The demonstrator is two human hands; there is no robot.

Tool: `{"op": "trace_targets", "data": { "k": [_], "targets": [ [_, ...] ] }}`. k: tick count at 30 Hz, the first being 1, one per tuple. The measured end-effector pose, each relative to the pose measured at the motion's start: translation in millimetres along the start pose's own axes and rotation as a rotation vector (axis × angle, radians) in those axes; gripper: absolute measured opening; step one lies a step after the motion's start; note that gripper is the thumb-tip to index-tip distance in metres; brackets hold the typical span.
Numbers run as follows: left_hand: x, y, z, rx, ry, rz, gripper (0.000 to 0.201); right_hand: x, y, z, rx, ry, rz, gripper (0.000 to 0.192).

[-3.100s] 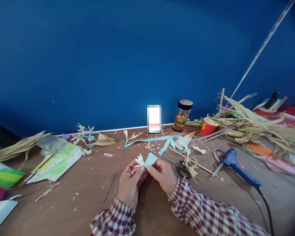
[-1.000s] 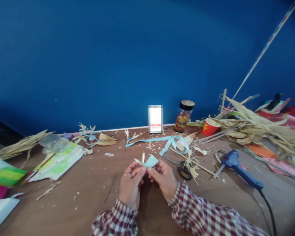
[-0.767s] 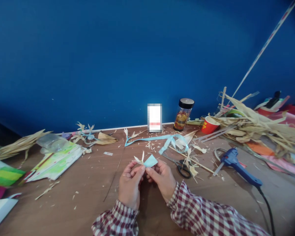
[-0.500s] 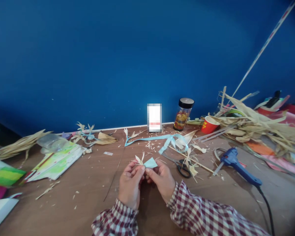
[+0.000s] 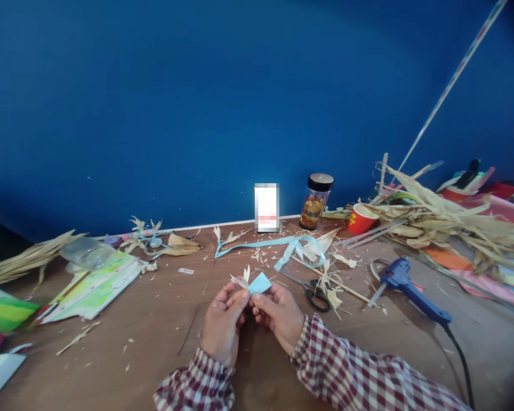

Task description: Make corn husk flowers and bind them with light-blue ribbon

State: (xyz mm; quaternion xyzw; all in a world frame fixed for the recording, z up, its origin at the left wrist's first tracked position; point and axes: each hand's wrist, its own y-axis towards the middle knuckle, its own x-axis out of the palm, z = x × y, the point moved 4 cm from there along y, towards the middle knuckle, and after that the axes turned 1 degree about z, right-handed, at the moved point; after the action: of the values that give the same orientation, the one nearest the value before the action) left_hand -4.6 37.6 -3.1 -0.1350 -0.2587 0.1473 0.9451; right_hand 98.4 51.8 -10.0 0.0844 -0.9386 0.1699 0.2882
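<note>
While raised together above the table (image 5: 145, 319), left hand (image 5: 223, 325) and right hand (image 5: 279, 314) pinch a husk flower (image 5: 242, 278) with blue paper (image 5: 259, 282).

No lettering can be read anywhere. The red paper cup (image 5: 361, 220), near the back edge of the table (image 5: 154, 319) toward its right end, carries a yellow mark too small to make out. The jar (image 5: 316, 202) just left of it has a patterned label with no legible words. The white card (image 5: 266, 208) standing at the back edge is blurred out. A small white tag (image 5: 186, 271) lying on the table is too tiny to read.
</note>
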Motion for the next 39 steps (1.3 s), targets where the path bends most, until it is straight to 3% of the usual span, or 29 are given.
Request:
{"op": "trace_targets", "data": {
  "k": [12,18,30,35,39],
  "targets": [
    [-1.5,2,2,0.016,-0.076,-0.009,0.041,0,-1,2,-0.076,-0.292,-0.049,0.026],
    [-2.6,-1,0,0.014,-0.053,0.051,0.041,0,-1,1,-0.088,-0.384,-0.041,0.027],
    [0.2,-4,-1,0.012,-0.003,0.021,0.047,0,-3,-2,-0.017,-0.253,0.06,0.032],
    [-3.6,-1,2,0.034,0.039,0.053,0.045,-2,-2,-1,-0.031,-0.353,-0.023,0.031],
    [-8.2,2,4,0.059,0.102,0.072,0.045,-1,-3,-12,-0.131,-0.458,-0.054,0.029]
  ]
}}
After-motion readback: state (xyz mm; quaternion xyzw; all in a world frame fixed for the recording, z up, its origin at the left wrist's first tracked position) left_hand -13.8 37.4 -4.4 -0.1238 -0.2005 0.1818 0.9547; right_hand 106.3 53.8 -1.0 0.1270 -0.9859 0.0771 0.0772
